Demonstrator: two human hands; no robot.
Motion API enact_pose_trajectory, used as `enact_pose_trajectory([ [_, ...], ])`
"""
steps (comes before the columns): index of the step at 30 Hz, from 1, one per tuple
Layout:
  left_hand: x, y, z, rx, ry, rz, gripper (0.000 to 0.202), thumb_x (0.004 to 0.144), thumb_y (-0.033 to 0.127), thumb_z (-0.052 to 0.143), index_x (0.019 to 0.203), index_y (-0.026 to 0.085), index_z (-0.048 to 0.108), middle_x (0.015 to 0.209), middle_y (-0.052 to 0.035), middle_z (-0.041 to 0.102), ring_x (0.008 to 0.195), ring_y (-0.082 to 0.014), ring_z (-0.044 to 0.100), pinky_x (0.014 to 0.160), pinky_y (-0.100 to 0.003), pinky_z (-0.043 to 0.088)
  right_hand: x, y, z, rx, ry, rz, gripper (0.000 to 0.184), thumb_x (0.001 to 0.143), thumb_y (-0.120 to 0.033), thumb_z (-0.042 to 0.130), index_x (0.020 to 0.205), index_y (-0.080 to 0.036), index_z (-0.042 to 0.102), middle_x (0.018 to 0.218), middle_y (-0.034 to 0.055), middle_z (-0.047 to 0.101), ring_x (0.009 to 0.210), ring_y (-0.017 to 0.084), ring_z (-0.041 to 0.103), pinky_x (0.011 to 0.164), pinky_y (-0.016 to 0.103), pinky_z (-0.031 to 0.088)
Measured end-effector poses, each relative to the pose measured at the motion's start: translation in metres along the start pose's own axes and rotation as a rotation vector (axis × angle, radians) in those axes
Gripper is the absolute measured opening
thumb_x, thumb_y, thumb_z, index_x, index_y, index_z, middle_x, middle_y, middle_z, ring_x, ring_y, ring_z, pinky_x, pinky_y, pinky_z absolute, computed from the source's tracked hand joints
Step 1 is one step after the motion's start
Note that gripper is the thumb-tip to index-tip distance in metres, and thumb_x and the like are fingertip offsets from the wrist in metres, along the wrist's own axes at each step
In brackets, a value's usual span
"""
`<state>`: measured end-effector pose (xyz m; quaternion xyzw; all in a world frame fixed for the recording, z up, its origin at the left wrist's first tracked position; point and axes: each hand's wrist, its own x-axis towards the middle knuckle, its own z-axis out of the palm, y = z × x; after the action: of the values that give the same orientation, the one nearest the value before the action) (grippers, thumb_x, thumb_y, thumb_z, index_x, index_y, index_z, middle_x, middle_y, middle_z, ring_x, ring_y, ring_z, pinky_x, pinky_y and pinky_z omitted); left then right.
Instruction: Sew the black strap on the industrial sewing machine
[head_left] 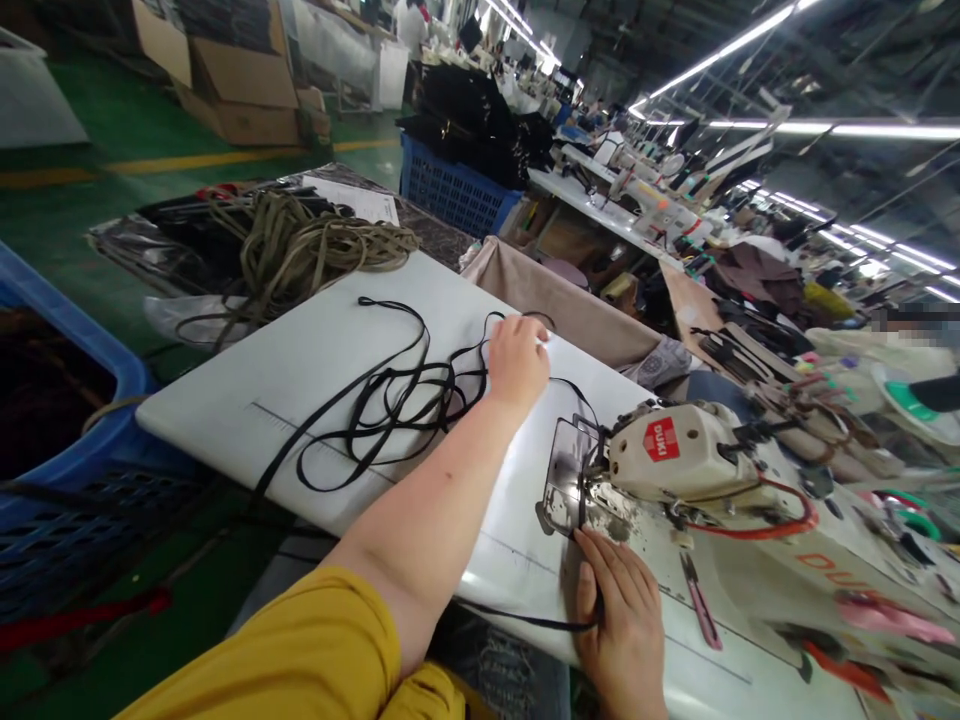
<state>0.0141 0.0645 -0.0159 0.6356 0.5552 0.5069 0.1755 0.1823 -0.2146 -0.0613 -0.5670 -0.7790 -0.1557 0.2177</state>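
Observation:
A narrow black strap (375, 385) lies in loose loops on the white sewing table (225, 370). At the table's far side my left hand (519, 362) has its fingers curled round part of the strap, which shows on both sides of the hand. From there the strap runs to the needle area of a sewing machine (649, 450) marked DUKI. My right hand (621, 605) rests at the near side of the metal needle plate (562, 470), the strap between its thumb and fingers. One end of the strap's run passes over the table's front edge.
Pink-handled snips (700, 602) lie beside the machine. Olive straps (300, 240) are heaped at the far left, and a blue basket (82, 340) stands left of the table. A fabric-lined trough (562, 300) borders the far edge. Farther back are a cardboard box (240, 90) and other machines.

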Motion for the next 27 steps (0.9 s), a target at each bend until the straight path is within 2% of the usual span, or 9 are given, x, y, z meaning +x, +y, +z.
enact_pose_trajectory([
  [1,-0.006,0.004,0.007,0.017,-0.145,0.041,0.027,0.084,-0.001,0.056,0.097,0.021,0.064,0.109,-0.0098,0.064,0.111,-0.0262,0.059,0.107,-0.04,0.047,0.0,0.0,0.0,-0.005,-0.001,-0.002,0.034,0.108,-0.022,0.046,0.138,-0.019,0.062,0.129,0.0129,0.072,0.117,0.029,0.066,0.108,0.052,0.046],
  [3,-0.017,0.011,0.017,0.045,-0.277,0.057,0.029,0.083,-0.001,0.058,0.102,0.019,0.067,0.111,-0.0119,0.065,0.111,-0.0272,0.059,0.105,-0.04,0.049,0.0,-0.001,-0.001,-0.01,-0.009,-0.001,0.034,0.108,-0.022,0.046,0.138,-0.019,0.062,0.129,0.0131,0.072,0.117,0.029,0.066,0.108,0.051,0.046],
  [9,-0.024,0.031,0.013,0.087,-0.145,0.042,0.045,0.088,0.0,0.052,0.133,0.006,0.059,0.138,-0.0206,0.056,0.128,-0.0311,0.051,0.113,-0.043,0.044,0.0,0.0,-0.002,-0.017,-0.028,0.005,0.035,0.108,-0.023,0.045,0.139,-0.018,0.062,0.13,0.0138,0.071,0.117,0.03,0.065,0.108,0.051,0.046],
  [12,-0.015,0.032,0.011,-0.005,-0.453,0.102,0.036,0.092,0.002,0.05,0.119,0.014,0.07,0.13,-0.0148,0.065,0.129,-0.0273,0.055,0.112,-0.038,0.047,-0.001,0.001,-0.003,-0.023,-0.049,0.01,0.037,0.107,-0.021,0.045,0.141,-0.019,0.061,0.131,0.013,0.07,0.118,0.03,0.065,0.109,0.052,0.045],
  [14,-0.015,0.03,0.02,-0.038,-0.7,0.127,0.025,0.089,0.005,0.059,0.099,0.017,0.078,0.111,-0.0116,0.074,0.113,-0.0254,0.066,0.1,-0.035,0.054,-0.002,0.001,-0.003,-0.027,-0.062,0.008,0.038,0.106,-0.02,0.045,0.141,-0.019,0.061,0.132,0.0125,0.071,0.119,0.029,0.065,0.109,0.051,0.046],
  [16,-0.022,0.029,0.034,-0.046,-0.846,0.127,0.013,0.086,0.009,0.068,0.088,0.017,0.079,0.095,-0.0097,0.077,0.096,-0.0237,0.071,0.089,-0.035,0.058,-0.002,0.001,-0.004,-0.035,-0.075,0.005,0.039,0.106,-0.019,0.045,0.141,-0.019,0.061,0.132,0.0122,0.071,0.12,0.029,0.065,0.11,0.052,0.046],
  [18,-0.035,0.028,0.048,-0.058,-0.93,0.144,0.005,0.087,0.018,0.074,0.088,0.015,0.079,0.094,-0.0101,0.078,0.096,-0.0243,0.072,0.09,-0.038,0.058,-0.002,0.002,-0.005,-0.043,-0.082,0.005,0.04,0.105,-0.018,0.045,0.141,-0.02,0.061,0.132,0.0122,0.071,0.121,0.029,0.065,0.11,0.052,0.046],
  [23,-0.063,0.031,0.062,-0.129,-0.926,0.169,0.003,0.078,0.016,0.081,0.08,0.014,0.079,0.109,-0.0212,0.076,0.122,-0.038,0.063,0.104,-0.046,0.05,0.001,0.0,-0.007,-0.047,-0.099,0.01,0.041,0.104,-0.017,0.045,0.142,-0.02,0.06,0.132,0.0124,0.071,0.121,0.029,0.066,0.109,0.052,0.047],
  [27,-0.063,0.029,0.063,-0.219,-0.904,0.096,0.012,0.073,0.012,0.081,0.067,0.018,0.073,0.101,-0.0191,0.076,0.121,-0.0403,0.061,0.102,-0.046,0.049,0.002,-0.002,-0.008,-0.055,-0.116,0.035,0.042,0.104,-0.016,0.046,0.143,-0.021,0.06,0.133,0.0121,0.071,0.12,0.029,0.067,0.11,0.053,0.048],
])
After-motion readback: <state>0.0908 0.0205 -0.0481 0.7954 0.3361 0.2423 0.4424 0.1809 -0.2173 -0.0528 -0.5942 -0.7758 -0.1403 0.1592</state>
